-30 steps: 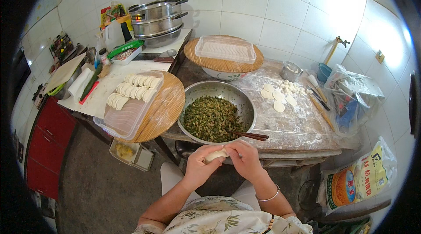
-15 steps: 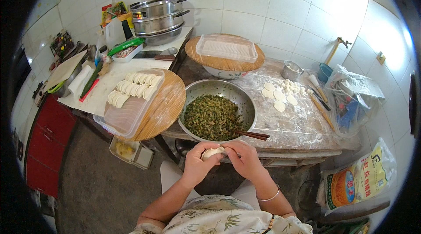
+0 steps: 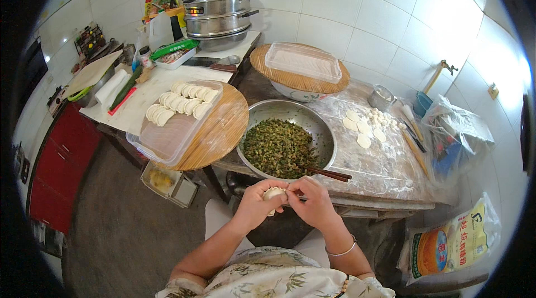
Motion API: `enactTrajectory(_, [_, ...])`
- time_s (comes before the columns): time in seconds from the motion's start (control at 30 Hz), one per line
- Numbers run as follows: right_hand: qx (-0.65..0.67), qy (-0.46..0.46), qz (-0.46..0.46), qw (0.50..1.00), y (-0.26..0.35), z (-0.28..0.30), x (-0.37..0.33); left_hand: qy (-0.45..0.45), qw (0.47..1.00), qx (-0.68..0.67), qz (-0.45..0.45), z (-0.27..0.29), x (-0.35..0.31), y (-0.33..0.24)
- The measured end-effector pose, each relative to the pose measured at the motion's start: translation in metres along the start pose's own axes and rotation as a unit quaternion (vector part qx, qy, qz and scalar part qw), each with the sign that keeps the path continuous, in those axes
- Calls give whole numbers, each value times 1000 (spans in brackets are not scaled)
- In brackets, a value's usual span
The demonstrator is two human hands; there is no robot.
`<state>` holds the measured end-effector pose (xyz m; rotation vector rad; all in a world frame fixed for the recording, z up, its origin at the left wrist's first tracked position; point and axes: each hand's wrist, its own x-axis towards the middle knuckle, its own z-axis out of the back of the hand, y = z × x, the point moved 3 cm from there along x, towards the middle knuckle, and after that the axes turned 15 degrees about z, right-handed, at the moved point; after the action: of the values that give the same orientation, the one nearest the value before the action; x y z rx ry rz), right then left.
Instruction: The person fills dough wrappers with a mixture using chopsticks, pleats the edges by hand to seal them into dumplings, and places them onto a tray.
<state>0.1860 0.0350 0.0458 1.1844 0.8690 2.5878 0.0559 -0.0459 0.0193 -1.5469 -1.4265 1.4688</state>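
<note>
A pale dumpling point(image 3: 273, 193) is held in front of me, just short of the filling bowl. My left hand point(image 3: 255, 204) wraps round it, thumb across its side. The fingers of my right hand point(image 3: 310, 202) pinch its right-hand edge. Beyond my hands a big steel bowl point(image 3: 328, 130) holds chopped green filling point(image 3: 276, 147), with brown chopsticks point(image 3: 326, 173) leaning over its right rim. Folded dumplings point(image 3: 181, 98) stand in rows in a clear plastic tray point(image 3: 162, 140) to the left. Round dough wrappers point(image 3: 363, 127) and small dough pieces point(image 3: 381, 115) lie on the floured board at the right.
The tray rests on a round wooden board point(image 3: 226, 130). Behind stand a stacked steamer point(image 3: 218, 16), a cleaver point(image 3: 220, 66) and a lidded basin with a clear container point(image 3: 304, 62). A rolling pin point(image 3: 416, 153), plastic bag point(image 3: 449, 136) and flour sack point(image 3: 449, 242) are on the right.
The view has turned slightly, so the table things appear farther right. My right fingers have curled in closer along the dumpling's edge, and the dumpling is tilted more upright.
</note>
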Motion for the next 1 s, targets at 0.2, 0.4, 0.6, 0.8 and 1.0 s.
enactTrajectory(0.2, [-13,-13,55,998,2,-4,9,68,974,-216,25,13,12,10])
enactTrajectory(0.4, [-45,0,81,996,8,-2,14,96,893,-431,89,32,13,-3])
enactTrajectory(0.6, [-67,-13,57,996,-19,-3,17,26,910,-412,-31,117,-5,-78])
enactTrajectory(0.8, [-93,-36,25,995,-55,-24,15,-317,925,191,-83,242,17,-143])
enactTrajectory(1.0, [-110,-56,56,991,-57,-29,15,-339,813,471,-45,281,65,-135])
